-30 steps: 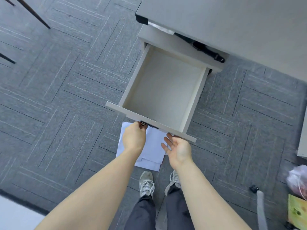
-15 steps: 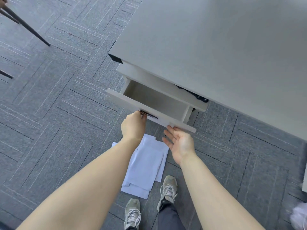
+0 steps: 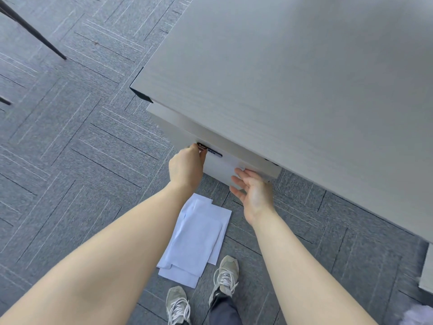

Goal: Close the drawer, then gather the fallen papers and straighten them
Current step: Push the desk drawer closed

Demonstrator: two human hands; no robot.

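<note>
The pale drawer (image 3: 220, 167) sits pushed in under the grey desk (image 3: 293, 90), only its front panel showing. My left hand (image 3: 186, 168) is curled at the dark lock on the drawer's top edge. My right hand (image 3: 254, 193) rests flat and open against the drawer front, fingers spread. Several white papers (image 3: 196, 240) lie fanned out on the carpet between my forearms, just in front of my shoes.
Grey carpet tiles (image 3: 82, 160) cover the floor. Dark chair legs (image 3: 32, 31) cross the upper left. My two sneakers (image 3: 225, 275) stand just below the papers. A white crumpled thing (image 3: 419, 315) shows at the bottom right corner.
The drawer has slid from wide open to pushed in under the desk, both hands travelling with its front. The papers now lie fully uncovered on the floor.
</note>
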